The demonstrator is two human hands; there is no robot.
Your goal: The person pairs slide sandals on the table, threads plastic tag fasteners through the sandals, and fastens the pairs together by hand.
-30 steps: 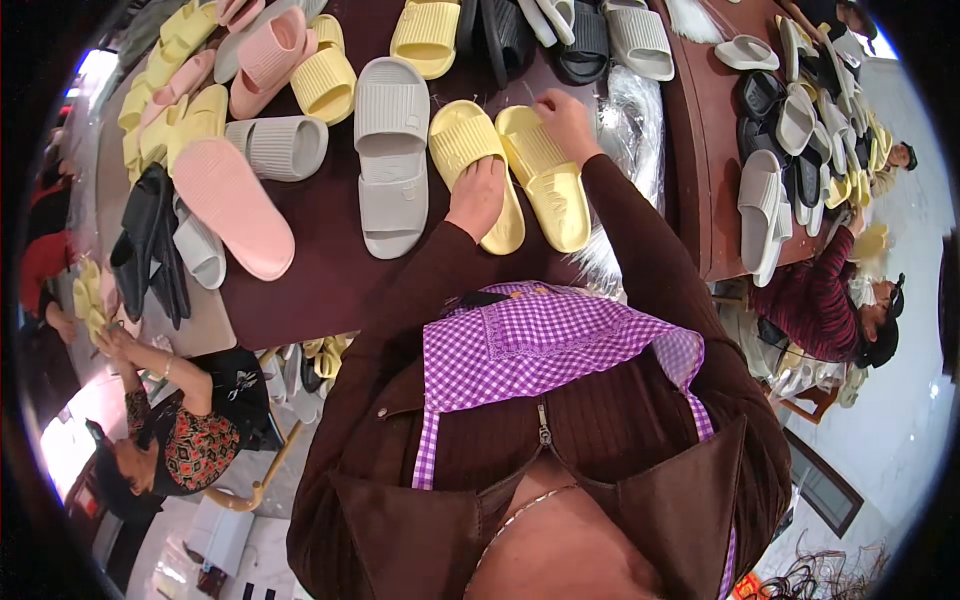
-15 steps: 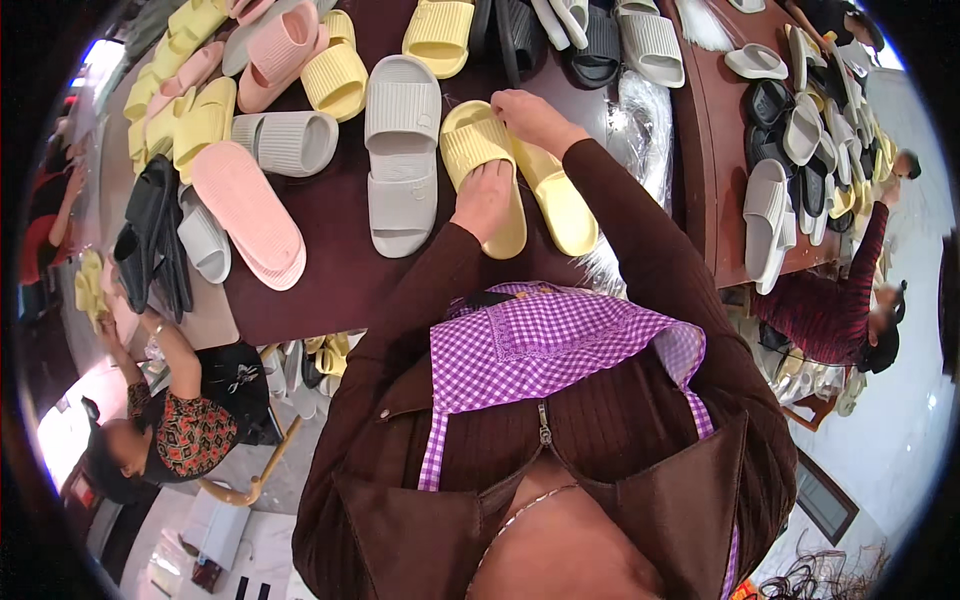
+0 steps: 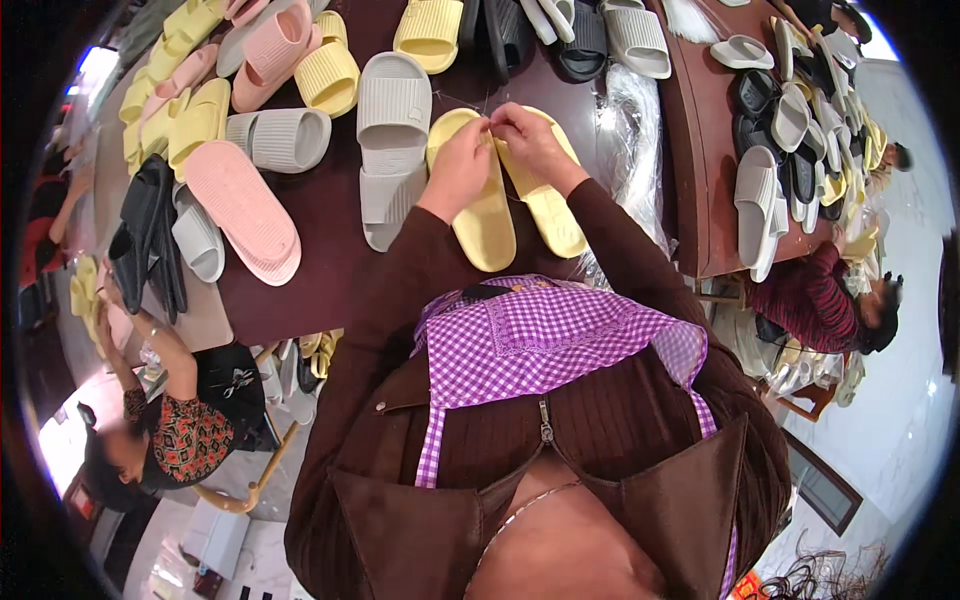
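Observation:
A pair of yellow slide slippers lies side by side on the dark table before me: the left slipper [image 3: 487, 235] and the right slipper [image 3: 555, 215], soles down. Over their strap ends my left hand [image 3: 461, 167] and my right hand [image 3: 533, 147] meet, thumbs and fingertips pinched together. Fine strands show just beyond the fingertips; whatever I pinch is too small to name. Both hands partly cover the straps. A grey pair of slides [image 3: 394, 110] lies left of my left hand.
Clear plastic strips [image 3: 636, 135] lie in a bundle right of my hands. Pink slides [image 3: 243, 212], black slides [image 3: 150, 235] and several yellow ones crowd the left. A second table [image 3: 700, 200] holds a slipper heap at right. Co-workers sit at the left and right.
My left hand has come off the left yellow slipper's strap and moved up to meet my right hand. The left yellow slipper has shifted slightly toward me.

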